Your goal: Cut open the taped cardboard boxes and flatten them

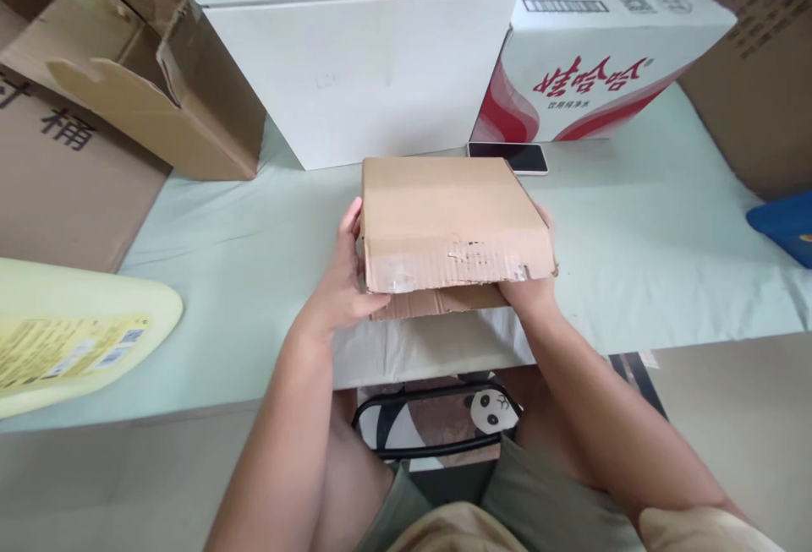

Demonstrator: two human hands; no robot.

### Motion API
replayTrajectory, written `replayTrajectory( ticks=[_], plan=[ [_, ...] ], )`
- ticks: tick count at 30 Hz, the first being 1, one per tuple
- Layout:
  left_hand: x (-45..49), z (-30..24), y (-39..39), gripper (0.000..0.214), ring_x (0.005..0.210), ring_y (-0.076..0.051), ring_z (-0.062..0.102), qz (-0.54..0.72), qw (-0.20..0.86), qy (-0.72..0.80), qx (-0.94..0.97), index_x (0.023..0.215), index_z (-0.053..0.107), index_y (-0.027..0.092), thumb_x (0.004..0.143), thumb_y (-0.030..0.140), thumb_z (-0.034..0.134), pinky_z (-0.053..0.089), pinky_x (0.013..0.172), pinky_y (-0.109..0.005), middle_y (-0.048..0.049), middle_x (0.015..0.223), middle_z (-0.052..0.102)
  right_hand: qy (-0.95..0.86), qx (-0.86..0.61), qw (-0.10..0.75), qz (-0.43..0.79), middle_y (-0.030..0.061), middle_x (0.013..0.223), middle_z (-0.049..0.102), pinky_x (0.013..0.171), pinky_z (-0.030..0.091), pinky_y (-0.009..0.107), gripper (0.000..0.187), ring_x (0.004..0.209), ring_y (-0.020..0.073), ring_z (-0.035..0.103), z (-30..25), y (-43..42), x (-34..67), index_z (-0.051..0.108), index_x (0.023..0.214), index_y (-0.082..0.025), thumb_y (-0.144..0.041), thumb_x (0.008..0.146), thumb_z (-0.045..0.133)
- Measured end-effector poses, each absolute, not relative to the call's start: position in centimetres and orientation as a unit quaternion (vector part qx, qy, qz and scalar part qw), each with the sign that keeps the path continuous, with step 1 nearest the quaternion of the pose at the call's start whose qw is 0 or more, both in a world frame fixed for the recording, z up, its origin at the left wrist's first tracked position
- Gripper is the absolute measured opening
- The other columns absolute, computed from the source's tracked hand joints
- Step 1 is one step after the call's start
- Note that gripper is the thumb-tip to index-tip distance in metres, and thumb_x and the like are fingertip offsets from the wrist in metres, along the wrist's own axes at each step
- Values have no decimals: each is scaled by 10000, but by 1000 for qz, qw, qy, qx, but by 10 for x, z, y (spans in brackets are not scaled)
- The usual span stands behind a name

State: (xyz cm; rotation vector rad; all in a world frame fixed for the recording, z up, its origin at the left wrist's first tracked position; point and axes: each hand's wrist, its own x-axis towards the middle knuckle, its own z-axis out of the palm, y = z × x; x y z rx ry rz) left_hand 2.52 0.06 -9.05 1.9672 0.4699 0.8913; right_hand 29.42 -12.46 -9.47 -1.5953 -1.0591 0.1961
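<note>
A flat brown cardboard box (444, 201) is held at the near edge of the cloth-covered table, its torn, ragged front flap facing me. Beneath that flap a gap shows, with a lower cardboard layer (437, 302) visible in it. My left hand (346, 281) wraps the box's left side, fingers along the edge and thumb under the front corner. On the right, my right hand (533, 286) grips the box's side and front corner, with most of its fingers hidden by the cardboard. What lies inside the box cannot be seen.
Behind the box lies a phone (507, 157), in front of white cartons (368, 79) and a red-and-white carton (589, 70). An open brown carton (158, 104) stands at left. A pale yellow bottle (82, 336) lies near left; a blue object (787, 226) sits at right.
</note>
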Motion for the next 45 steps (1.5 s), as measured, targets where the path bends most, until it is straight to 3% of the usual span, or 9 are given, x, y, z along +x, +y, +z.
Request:
replayTrajectory(
  ticks=[6,11,19,27,33,36,40,43,45],
  plan=[
    [27,-93,1,1287,1627,-432,293,383,446,190,786,1683,105,451,706,664,916,368,1282,-629,-142,1763,245,-446,-679,575,100,143,1479,622,1153,534,580,858,1353,358,640,-97,-127,298,481,1478,-288,-553,765,878],
    [23,-87,5,1256,1571,-438,381,448,446,252,733,1624,308,396,596,649,983,353,1291,-631,-132,1697,368,-520,-600,583,173,146,1487,626,1140,548,570,763,1355,345,643,-93,-132,293,455,1536,-281,-597,901,737],
    [19,-75,3,1026,1446,-398,536,497,483,293,658,1522,450,426,654,521,986,463,1205,-605,-71,1587,515,-516,-549,606,253,105,1497,661,1019,631,465,610,1321,307,681,-90,-135,287,544,1495,-311,-614,979,656],
    [18,-68,0,887,1351,-376,589,493,501,335,627,1488,522,390,710,437,946,609,1045,-524,-72,1452,594,-540,-530,625,195,95,1400,724,970,654,463,526,1288,308,706,-87,-135,287,621,1438,-304,-601,1004,610],
    [15,-77,3,911,1180,-338,655,472,522,319,635,1520,463,419,739,415,932,658,818,-434,-87,1572,487,-484,-624,612,39,96,1378,730,1136,575,546,442,1338,300,680,-79,-138,278,643,1447,-289,-451,1055,522],
    [14,-79,4,894,1168,-317,644,473,521,282,652,1522,462,446,755,440,922,639,836,-420,-73,1545,492,-463,-647,605,4,88,1307,760,1106,595,519,406,1270,282,716,-78,-138,279,681,1398,-281,-370,1015,579],
    [13,-79,5,866,1262,-312,603,457,544,222,668,1504,499,474,744,487,915,616,929,-432,-44,1500,530,-413,-680,602,75,79,1136,808,921,665,451,349,1056,264,774,-79,-136,285,757,1242,-231,-383,932,705],
    [14,-78,5,776,1341,-337,568,466,580,270,611,1429,574,451,733,600,882,599,984,-450,-39,1540,520,-365,-669,628,154,69,1053,810,858,675,434,290,989,254,777,-81,-132,289,789,1099,-213,-443,965,673],
    [16,-76,4,649,1361,-343,565,474,596,336,554,1386,613,429,803,642,805,591,1000,-459,-47,1553,524,-350,-645,655,182,66,1070,806,827,681,423,301,997,257,776,-83,-130,290,794,1104,-230,-470,958,687]
  ],
)
